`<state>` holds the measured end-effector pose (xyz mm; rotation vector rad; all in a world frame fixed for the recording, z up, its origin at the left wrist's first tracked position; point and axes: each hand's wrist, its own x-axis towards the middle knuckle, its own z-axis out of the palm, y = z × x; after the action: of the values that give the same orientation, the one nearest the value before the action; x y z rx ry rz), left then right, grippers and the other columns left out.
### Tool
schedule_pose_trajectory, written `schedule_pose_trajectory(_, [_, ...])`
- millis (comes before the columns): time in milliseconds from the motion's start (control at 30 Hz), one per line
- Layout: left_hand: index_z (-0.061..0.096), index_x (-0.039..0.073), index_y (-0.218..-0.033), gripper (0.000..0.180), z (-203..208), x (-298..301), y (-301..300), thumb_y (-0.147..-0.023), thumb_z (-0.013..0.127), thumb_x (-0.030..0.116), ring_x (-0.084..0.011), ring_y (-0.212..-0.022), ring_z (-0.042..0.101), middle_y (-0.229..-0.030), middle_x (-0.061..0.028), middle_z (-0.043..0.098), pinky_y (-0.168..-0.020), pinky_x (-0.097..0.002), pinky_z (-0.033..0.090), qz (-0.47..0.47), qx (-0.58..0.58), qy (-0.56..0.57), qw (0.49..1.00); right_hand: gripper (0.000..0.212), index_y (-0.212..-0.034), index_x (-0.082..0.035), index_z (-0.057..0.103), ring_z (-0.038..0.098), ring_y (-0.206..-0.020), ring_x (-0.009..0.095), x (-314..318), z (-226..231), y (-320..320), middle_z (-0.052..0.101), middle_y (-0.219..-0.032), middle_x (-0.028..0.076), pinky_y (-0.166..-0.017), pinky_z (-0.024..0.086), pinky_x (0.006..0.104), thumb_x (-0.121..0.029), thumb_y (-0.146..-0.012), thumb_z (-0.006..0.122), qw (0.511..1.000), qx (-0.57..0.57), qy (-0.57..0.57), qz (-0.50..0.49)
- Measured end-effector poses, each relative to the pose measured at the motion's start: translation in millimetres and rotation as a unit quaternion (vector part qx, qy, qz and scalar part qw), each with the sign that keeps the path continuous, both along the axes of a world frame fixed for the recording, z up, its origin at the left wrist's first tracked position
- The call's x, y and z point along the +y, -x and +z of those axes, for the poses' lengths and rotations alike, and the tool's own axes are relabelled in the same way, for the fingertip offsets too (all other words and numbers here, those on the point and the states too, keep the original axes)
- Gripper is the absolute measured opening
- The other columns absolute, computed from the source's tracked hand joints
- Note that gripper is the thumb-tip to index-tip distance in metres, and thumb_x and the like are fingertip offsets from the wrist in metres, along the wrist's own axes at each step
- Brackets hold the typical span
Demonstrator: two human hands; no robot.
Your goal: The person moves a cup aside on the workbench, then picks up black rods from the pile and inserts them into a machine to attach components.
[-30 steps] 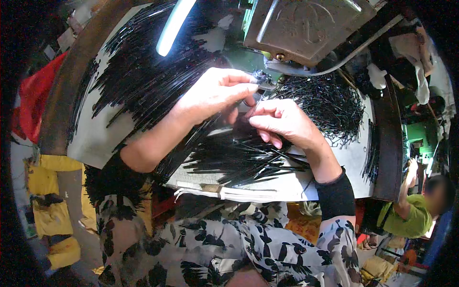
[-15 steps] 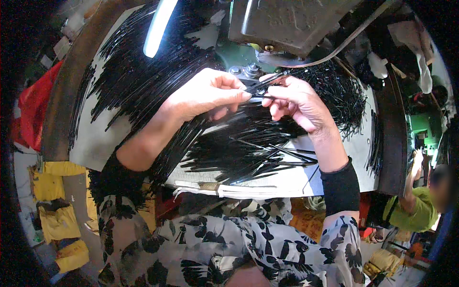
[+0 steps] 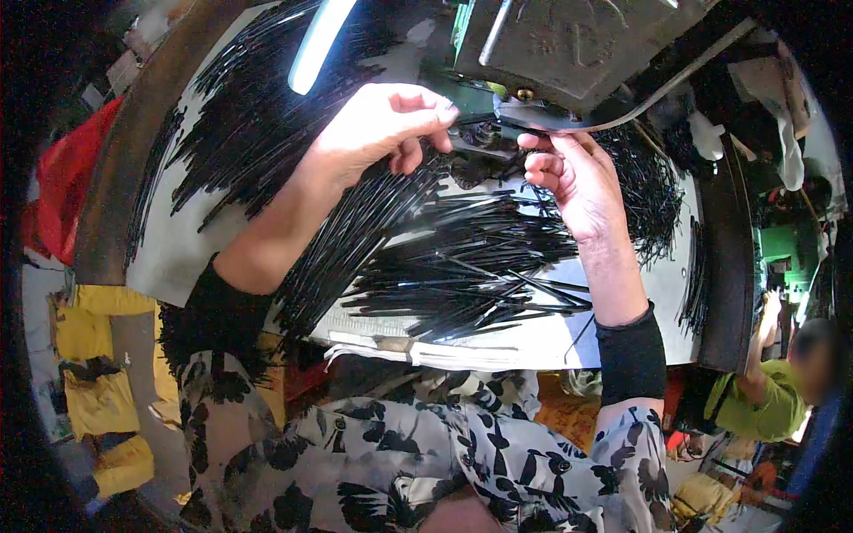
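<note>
In the head view, a white work table fills the middle of the frame. It is covered with thin black sticks, far too many to count. One big pile of black sticks lies in the middle of the frame, fanned out below the two hands. A second heap spreads over the upper left, and a third, more tangled heap sits at the right. No box or tray holds them; they lie loose on the table.

The left hand is in the upper middle, fingers curled together with the tips pinched near a small metal part of the machine. Whether a stick is between the fingers, I cannot tell. The right hand is just to the right of it, fingers bent, the fingertips touching the underside of the grey metal machine at the top. I cannot tell if it grips anything.

One bright lamp tube glows at the upper left. Yellow bags sit at the lower left. One other person in a green top is at the lower right
</note>
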<state>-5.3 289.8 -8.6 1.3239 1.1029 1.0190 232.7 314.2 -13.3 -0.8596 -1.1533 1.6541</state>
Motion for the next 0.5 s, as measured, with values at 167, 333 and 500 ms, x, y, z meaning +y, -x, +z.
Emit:
schedule_pose_trajectory(167, [0.062,0.004,-0.093,0.026,-6.3,2.7,-2.7,-0.082,0.062,0.027,-0.0053,-0.039,0.044,-0.070,-0.0021,0.060,-0.035,-0.0189,0.029,-0.005,-0.020,-0.009,1.000,0.017,-0.099,0.002,0.050,0.064,-0.068,0.019,2.9,0.2,-3.0,0.062,-0.092,0.021,-0.061,0.056,0.0284,-0.010,-0.089,0.046,1.000,0.012,0.002,-0.002])
schedule_pose_trajectory(333, [0.062,0.003,-0.092,0.026,-6.3,3.1,-3.7,-0.081,0.062,0.027,-0.0052,-0.038,0.042,-0.068,-0.0018,0.060,-0.035,-0.0193,0.028,-0.008,-0.012,-0.007,1.000,0.016,-0.099,0.003,0.049,0.064,-0.067,0.020,4.3,-2.6,-4.2,0.062,-0.091,0.021,-0.060,0.056,0.0286,-0.009,-0.089,0.045,1.000,0.000,0.011,-0.014])
schedule_pose_trajectory(500, [0.062,0.003,-0.091,0.027,-9.0,4.4,0.3,-0.081,0.063,0.027,-0.0049,-0.038,0.041,-0.068,-0.0023,0.060,-0.035,-0.0193,0.028,-0.023,-0.011,0.006,1.000,0.018,-0.100,0.005,0.051,0.064,-0.066,0.020,9.0,-6.7,-5.8,0.062,-0.091,0.021,-0.059,0.056,0.0288,-0.009,-0.088,0.045,0.999,0.013,0.043,-0.001])
